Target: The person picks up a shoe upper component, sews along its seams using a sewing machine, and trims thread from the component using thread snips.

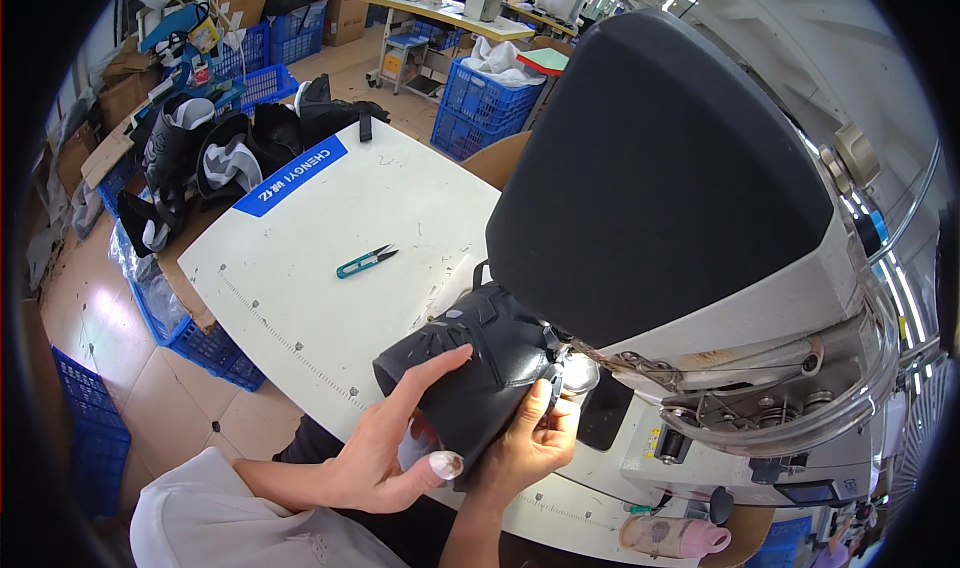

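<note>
A black leather-like shoe upper [480,353] lies at the stitching area of a large sewing machine [660,188], partly under its black head. My right hand [535,438] pinches the upper's edge close to the bright needle area, thumb on top. My left hand [385,448] rests against the upper's near left side. Its index finger is stretched across the black surface, and the thumb, capped with a white covering, stands apart; the other fingers are partly hidden. Teal thread snips [366,261] lie on the white table [290,278], beyond the upper.
Several black uppers with grey lining [230,158] are heaped at the table's far left edge. Blue crates [210,353] stand on the floor below. A pink bottle [675,537] lies at the near right, by a dark phone-like slab [605,413]. Another sewing table [450,16] stands farther back.
</note>
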Motion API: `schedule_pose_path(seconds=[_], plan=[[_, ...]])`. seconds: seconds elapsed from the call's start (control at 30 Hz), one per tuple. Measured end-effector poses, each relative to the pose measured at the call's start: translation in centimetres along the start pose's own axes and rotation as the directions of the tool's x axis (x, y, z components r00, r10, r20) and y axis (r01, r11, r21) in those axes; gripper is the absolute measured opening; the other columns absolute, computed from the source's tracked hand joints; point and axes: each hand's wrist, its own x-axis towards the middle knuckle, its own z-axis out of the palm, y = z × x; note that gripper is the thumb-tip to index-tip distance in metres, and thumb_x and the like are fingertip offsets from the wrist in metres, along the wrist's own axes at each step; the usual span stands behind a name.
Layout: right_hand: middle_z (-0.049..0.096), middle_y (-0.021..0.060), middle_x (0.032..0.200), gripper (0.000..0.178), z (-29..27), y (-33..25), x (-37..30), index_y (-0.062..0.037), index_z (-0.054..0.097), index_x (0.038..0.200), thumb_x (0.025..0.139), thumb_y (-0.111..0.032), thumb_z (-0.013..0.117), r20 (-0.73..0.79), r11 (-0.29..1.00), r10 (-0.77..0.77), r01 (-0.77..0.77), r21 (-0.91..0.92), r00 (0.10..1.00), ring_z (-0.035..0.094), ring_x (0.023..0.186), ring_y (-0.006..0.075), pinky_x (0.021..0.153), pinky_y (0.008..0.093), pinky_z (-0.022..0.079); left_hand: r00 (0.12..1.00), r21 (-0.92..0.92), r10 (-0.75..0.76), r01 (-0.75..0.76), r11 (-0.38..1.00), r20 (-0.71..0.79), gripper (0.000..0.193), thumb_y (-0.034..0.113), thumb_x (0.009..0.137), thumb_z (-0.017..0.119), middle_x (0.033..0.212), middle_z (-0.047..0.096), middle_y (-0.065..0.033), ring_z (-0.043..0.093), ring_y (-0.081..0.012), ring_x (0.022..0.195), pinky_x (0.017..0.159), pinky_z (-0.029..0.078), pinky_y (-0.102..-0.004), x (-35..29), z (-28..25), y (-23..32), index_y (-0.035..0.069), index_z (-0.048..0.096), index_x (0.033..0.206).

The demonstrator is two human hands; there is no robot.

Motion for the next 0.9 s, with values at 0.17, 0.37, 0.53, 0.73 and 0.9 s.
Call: schedule_pose_path(seconds=[0.17,0.37,0.53,0.73,0.9], plan=[[0.055,0.0025,0.081,0.014,0.1,0.2,-0.6,-0.0007,0.052,0.085,0.09,-0.006,0.063,0.017,1.0,-0.001,0.001,-0.01,1.0,0.049,0.071,0.0074,0.066,0.0201,0.042,0.982,-0.062,-0.154,0.148,0.987,-0.109,0.071,0.02,0.078,0.068,0.126,0.046,-0.0161,0.044,-0.0227,0.119,0.102,0.033,-0.0328,1.9,0.5,0.6,-0.006,0.036,0.135],[0.051,0.0032,0.092,0.022,-0.4,0.3,-1.1,-0.0007,0.052,0.109,0.09,-0.005,0.061,-0.033,0.969,-0.244,0.245,0.019,0.969,0.049,0.079,0.0083,0.069,0.0198,0.043,0.997,-0.082,-0.04,0.034,0.996,-0.071,0.062,0.007,0.076,0.062,0.12,0.053,-0.0184,0.054,-0.02,0.109,0.095,0.041,-0.031,3.5,-0.8,-0.5,-0.004,0.038,0.132],[0.052,0.0025,0.089,0.023,-0.5,0.4,-1.2,-0.0006,0.055,0.108,0.088,-0.005,0.065,0.028,0.954,-0.274,0.275,-0.123,0.961,0.047,0.074,0.0072,0.066,0.0183,0.042,0.997,-0.136,-0.042,0.034,0.99,-0.061,0.061,0.004,0.072,0.061,0.118,0.055,-0.0172,0.055,-0.0191,0.109,0.096,0.041,-0.0302,4.3,-1.6,-0.9,-0.004,0.042,0.129],[0.053,0.0026,0.087,0.021,-0.1,0.3,-1.4,-0.0011,0.058,0.104,0.085,-0.003,0.068,-0.012,0.962,-0.236,0.232,-0.142,0.972,0.048,0.073,0.0075,0.063,0.0187,0.042,0.998,-0.113,-0.058,0.057,0.992,-0.006,0.06,0.003,0.07,0.061,0.12,0.055,-0.0174,0.055,-0.019,0.111,0.096,0.042,-0.0304,5.4,-2.8,-1.1,-0.004,0.044,0.127],[0.057,0.008,0.098,0.027,-0.6,0.0,-1.3,0.0024,0.056,0.108,0.084,0.002,0.067,0.014,0.966,-0.211,0.211,-0.15,0.977,0.057,0.084,0.0116,0.075,0.0223,0.048,1.0,-0.112,-0.028,0.027,0.993,-0.005,0.059,0.003,0.072,0.061,0.119,0.056,-0.0169,0.056,-0.0187,0.108,0.093,0.043,-0.0295,5.5,-2.6,-1.4,-0.004,0.045,0.127]])
